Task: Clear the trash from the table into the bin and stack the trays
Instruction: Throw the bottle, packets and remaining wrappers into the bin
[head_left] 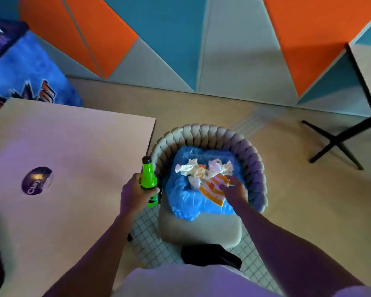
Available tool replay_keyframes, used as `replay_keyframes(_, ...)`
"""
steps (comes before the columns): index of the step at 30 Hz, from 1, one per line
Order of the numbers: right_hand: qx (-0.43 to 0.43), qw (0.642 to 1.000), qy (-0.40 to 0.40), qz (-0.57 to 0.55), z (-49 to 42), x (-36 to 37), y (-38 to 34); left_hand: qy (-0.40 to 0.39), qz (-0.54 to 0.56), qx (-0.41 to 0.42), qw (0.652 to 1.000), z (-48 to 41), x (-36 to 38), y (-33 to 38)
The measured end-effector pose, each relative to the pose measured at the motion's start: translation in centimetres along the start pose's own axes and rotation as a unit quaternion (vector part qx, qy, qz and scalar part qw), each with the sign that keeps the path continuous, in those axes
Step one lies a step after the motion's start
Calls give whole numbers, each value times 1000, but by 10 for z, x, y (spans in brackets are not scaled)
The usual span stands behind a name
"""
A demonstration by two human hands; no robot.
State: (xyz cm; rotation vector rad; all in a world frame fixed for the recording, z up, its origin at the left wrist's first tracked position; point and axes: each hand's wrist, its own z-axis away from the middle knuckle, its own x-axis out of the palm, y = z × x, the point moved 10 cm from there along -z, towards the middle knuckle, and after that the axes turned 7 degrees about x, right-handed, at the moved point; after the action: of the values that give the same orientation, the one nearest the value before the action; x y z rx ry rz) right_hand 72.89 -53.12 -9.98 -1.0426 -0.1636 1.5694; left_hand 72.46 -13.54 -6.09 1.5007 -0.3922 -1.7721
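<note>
A bin lined with a blue bag (180,202) stands on the seat of a padded chair (201,230) beside the table (69,151). Crumpled white papers (187,168) and a small sauce packet (200,173) lie in the bag. My left hand (135,192) grips a green bottle (148,179) with a black cap, upright, at the table's right edge next to the bin. My right hand (234,189) reaches over the bag and touches an orange-and-white striped wrapper (213,188) lying on it; whether the fingers pinch it is unclear. No trays are in view.
A round purple sticker (37,181) marks the table top. A blue arcade cabinet (24,76) stands behind the table at the left. Another table with black cross legs (338,140) is at the far right. The orange, blue and grey wall runs along the back.
</note>
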Motion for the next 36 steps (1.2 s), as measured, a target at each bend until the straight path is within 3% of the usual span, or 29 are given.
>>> replay_keyframes(7, 25, 999, 26, -8, -65, -37, 8, -71, 6, 24, 997, -59, 83, 57)
replay_keyframes(22, 26, 1000, 10, 6, -135, -20, 9, -155, 12, -35, 987, -126, 185, 75)
replay_keyframes(31, 48, 990, -22, 133, -128, -15, 10, -201, -48, -20, 978, -92, 165, 55)
replay_keyframes(36, 19, 991, -59, 120, -107, 10, -11, -213, -80, -18, 974, -58, 142, 38)
